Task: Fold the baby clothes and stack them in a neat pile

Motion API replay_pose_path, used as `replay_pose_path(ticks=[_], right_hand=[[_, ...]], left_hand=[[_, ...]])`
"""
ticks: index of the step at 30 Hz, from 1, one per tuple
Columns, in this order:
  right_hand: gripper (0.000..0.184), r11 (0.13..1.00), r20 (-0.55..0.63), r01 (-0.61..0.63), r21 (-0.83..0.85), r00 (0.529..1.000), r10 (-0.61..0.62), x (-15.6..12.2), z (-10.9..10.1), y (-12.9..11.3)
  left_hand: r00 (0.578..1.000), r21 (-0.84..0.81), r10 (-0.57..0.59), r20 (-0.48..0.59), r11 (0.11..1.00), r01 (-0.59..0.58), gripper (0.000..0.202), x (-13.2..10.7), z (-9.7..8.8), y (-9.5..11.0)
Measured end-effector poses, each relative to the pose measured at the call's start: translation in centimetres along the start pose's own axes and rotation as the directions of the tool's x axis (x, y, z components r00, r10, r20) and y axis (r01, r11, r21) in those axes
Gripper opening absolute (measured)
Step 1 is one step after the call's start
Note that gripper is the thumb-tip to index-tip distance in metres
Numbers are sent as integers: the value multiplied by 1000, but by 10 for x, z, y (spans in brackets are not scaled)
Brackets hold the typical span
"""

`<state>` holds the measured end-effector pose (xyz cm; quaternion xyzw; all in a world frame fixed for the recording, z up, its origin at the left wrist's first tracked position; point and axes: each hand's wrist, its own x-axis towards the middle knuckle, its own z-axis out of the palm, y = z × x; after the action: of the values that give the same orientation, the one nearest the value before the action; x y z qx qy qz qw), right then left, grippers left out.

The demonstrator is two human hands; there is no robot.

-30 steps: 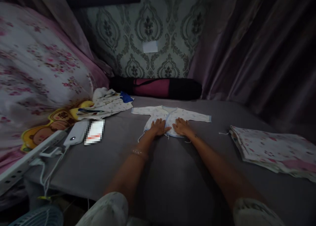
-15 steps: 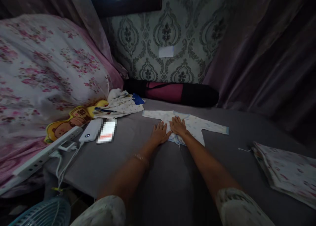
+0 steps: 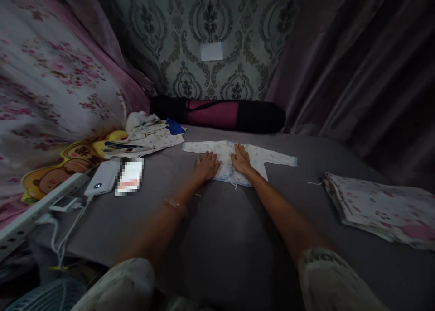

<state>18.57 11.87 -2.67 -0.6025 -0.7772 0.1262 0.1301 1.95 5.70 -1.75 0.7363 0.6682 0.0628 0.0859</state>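
Left hand [image 3: 206, 164] and right hand [image 3: 240, 159] flat and open, gripping nothing, pressed side by side on a small white baby shirt [image 3: 263, 156] spread over the grey bed [image 3: 217, 238]. Folded cloths [image 3: 377, 207] well off beyond the right hand. Likely risk: thin fabric bunching or creasing under unevenly sliding palms.

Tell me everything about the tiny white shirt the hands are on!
The tiny shirt is white, soft-looking cloth with faint small prints and pale blue edging on cuffs and front opening. Thin ties dangle at its hem. It lies flat on the grey sheet, long sleeves spread sideways. The left hand and right hand rest flat on its body.
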Motion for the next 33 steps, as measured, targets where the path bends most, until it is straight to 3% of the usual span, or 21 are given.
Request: replay_pose_path(ticks=[3, 7, 11, 14, 16, 18, 20, 27, 33], right_hand=[[62, 999, 22, -4, -42, 1000, 4, -26, -2, 3], [65, 993, 73, 16, -118, 997, -7, -51, 7, -1], [66, 990, 70, 13, -143, 998, -3, -52, 11, -3], [66, 995, 143, 12, -96, 990, 2, -47, 3, -1], [66, 997, 152, 2, -76, 988, 10, -46, -6, 4], [65, 993, 81, -5, -115, 997, 15, -48, -14, 11], [64, 982, -1, -13, -191, 1000, 13, -50, -17, 20], [65, 974, 41, -22, -227, 999, 32, -57, -6, 37], [65, 991, 131, -32, -129, 990, 49, -49, -10, 41]], left_hand=[[996, 39, 92, 5, 995, -92, 62, -4, 2, -1], [992, 44, 110, 58, 993, -112, 66, -9, 15, 1], [992, 33, 97, 79, 994, -100, 68, -6, 19, -1], [987, 71, 99, 124, 992, -109, 68, 1, 13, 0], [991, 113, 124, 53, 985, -129, 65, 6, 9, 1], [983, 137, 168, -67, 978, -158, 63, 8, 8, 2], [975, 125, 200, -99, 974, -187, 64, 9, 12, 2], [982, 47, 175, 68, 983, -178, 70, 11, 28, -6], [978, 69, 181, 100, 980, -188, 64, 17, 12, -3]])
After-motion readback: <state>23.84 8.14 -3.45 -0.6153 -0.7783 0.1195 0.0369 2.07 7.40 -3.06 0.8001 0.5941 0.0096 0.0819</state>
